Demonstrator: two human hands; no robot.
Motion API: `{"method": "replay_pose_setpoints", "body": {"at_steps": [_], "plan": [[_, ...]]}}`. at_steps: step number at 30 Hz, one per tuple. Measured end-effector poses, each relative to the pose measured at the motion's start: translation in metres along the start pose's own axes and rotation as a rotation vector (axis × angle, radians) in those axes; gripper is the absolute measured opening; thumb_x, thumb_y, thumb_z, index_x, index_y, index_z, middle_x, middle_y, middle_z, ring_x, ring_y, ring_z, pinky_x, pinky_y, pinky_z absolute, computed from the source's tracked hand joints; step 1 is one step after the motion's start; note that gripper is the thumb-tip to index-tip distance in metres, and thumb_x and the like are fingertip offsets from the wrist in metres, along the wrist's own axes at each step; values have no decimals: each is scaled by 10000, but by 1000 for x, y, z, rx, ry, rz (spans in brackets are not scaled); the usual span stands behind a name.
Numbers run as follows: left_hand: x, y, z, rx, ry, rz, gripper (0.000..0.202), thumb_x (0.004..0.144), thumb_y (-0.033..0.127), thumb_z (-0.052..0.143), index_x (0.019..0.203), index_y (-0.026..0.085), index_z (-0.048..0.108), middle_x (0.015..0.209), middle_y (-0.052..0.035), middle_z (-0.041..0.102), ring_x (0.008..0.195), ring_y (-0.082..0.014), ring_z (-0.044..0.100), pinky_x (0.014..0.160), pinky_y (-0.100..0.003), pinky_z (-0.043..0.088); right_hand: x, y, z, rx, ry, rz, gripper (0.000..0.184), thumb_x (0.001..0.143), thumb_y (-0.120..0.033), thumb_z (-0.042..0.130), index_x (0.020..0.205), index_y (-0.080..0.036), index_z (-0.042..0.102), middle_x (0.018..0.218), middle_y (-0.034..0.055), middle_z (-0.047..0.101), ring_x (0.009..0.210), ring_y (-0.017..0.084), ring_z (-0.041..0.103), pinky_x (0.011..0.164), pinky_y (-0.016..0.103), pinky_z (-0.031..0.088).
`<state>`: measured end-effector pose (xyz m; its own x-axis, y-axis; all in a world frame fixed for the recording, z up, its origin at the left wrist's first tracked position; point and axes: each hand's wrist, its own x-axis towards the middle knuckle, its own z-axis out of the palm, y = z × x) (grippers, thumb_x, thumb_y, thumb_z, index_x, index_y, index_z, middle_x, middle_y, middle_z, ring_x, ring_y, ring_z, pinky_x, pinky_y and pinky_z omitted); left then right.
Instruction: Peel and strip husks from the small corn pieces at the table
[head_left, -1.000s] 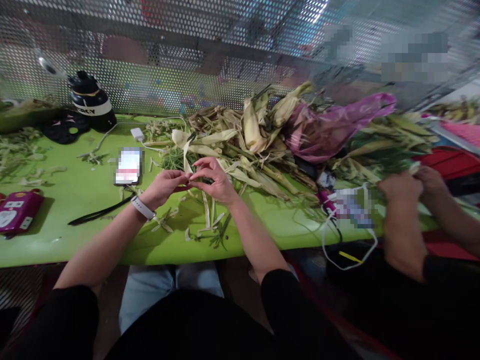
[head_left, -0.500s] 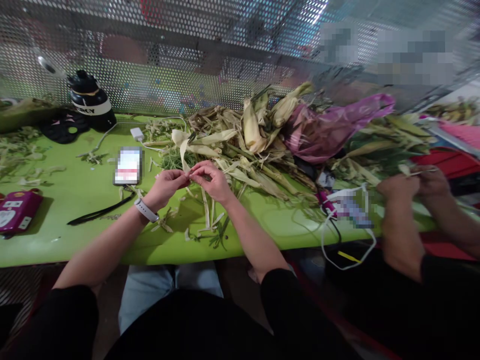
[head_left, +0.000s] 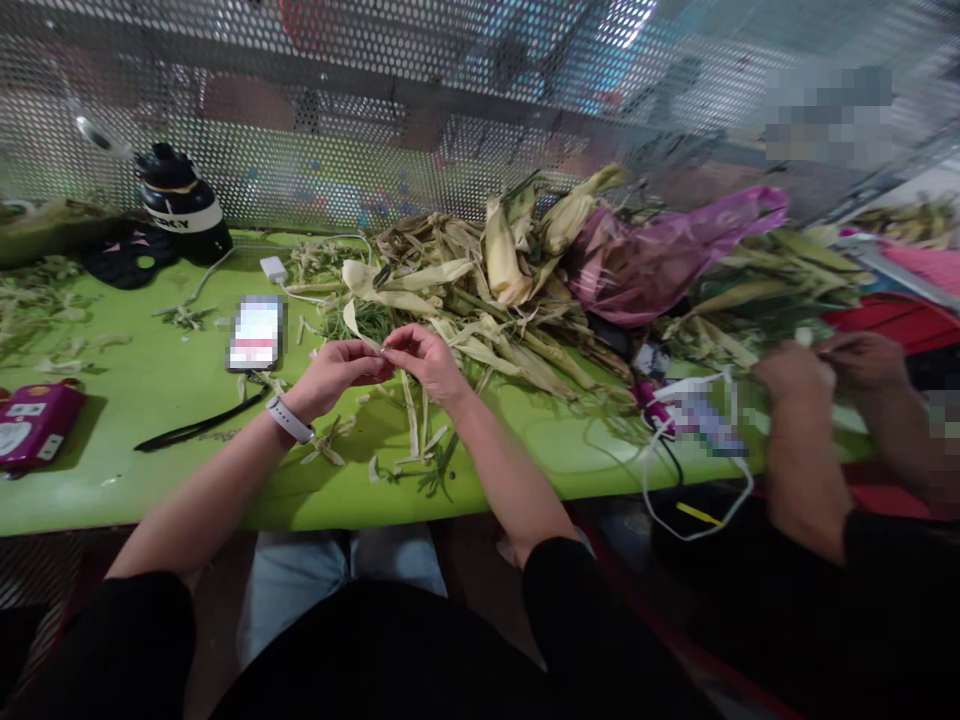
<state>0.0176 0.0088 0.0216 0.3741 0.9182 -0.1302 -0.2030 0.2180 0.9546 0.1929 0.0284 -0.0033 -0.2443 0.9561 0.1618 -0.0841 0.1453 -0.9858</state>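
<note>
A pale strip of corn husk [head_left: 358, 324] curves up from between my two hands. My left hand [head_left: 339, 372], with a light watch band on its wrist, pinches the strip near its lower end. Thumb and fingertips of my right hand [head_left: 426, 362] meet the left fingertips at that same end, also closed in a pinch. Both hands are just above the green table [head_left: 315, 500]. Right behind them lies a heap of corn husks [head_left: 502, 350], with thin green shreds [head_left: 352, 322] at its left side. Narrow husk strips [head_left: 412, 420] lie below the right hand.
A phone [head_left: 255, 332] with a black strap lies left of my hands. Further left are a dark bottle [head_left: 180, 205] and a purple box [head_left: 39, 425]. A pink plastic bag [head_left: 637, 265] rests on the heap. At right, a co-worker's hands [head_left: 799, 375] hold something pale.
The husk strip has tilted further left and sits lower, more of it bent over. My left hand has turned slightly and moved a little right under the right fingertips.
</note>
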Motion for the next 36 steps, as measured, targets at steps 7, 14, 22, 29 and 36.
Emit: {"method": "replay_pose_setpoints", "body": {"at_steps": [7,14,22,29,36], "plan": [[-1,0,0,5,-37,37,245,672,264,820,829,100,729,800,-67,741,766,-158,708,888,-356,544,2,2,2,191,1,71,366,596,-352,828,831,-188,599,818,-23,633,771,110,585,768,261,495],[0,0,-1,-58,15,21,235,652,239,824,784,85,705,783,-73,734,748,-165,709,892,-387,552,2,-1,-6,144,63,107,289,651,-363,789,792,-192,603,707,-49,608,643,86,552,652,229,459],[1,-1,-2,-82,1,24,229,687,215,804,838,95,680,823,-59,729,774,-162,711,885,-384,566,-4,-12,-4,-46,-26,210,228,724,-394,630,670,-179,576,529,-49,507,498,89,457,498,237,351],[3,-2,-5,-16,-44,-11,297,707,220,801,924,123,622,781,-12,696,713,-125,689,779,-321,580,-4,-12,2,-69,-79,171,195,711,-359,596,670,-182,525,517,-64,474,480,71,384,475,226,286],[2,2,-5,20,8,-46,230,750,205,759,920,122,627,789,-21,673,740,-117,649,758,-329,592,-2,-4,-1,-89,-54,155,221,703,-362,666,747,-163,580,591,-63,525,507,58,403,496,214,315]]}}
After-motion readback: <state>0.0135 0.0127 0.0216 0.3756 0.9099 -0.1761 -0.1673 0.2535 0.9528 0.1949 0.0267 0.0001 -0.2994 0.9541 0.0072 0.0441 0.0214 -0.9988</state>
